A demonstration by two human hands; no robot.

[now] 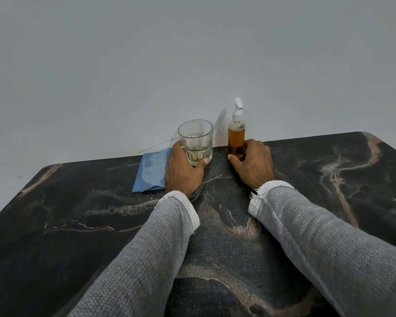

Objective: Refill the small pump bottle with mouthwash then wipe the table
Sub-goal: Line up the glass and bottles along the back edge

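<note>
blue cloth (151,171) lies folded near the far edge of the table (329,202), left of centre, touching or just beside the left hand; it looks unused, so wiping is judged not yet started.

left hand (183,170) curls round the lower part of the glass (196,140), thumb across its near side. the glass stands upright at the far edge and holds only a thin pale layer at the bottom. whether this is leftover mouthwash cannot be told.

right hand (253,163) grips the base of the pump bottle (236,133), fingers wrapped round it. the bottle stands upright at the far edge, just right of the glass and apart from it. its pump head is seated, and amber liquid fills it nearly to the shoulder.

judgement: the refill looks done or close to done. what is left is to release both vessels and wipe the surface.

clearance: both vessels stand close to the far edge with the wall (192,53) behind, so a push forward risks tipping them. the near half and the right side of the table offer broad open room for wiping. grey sleeves (329,248) lie across the near centre.
</note>
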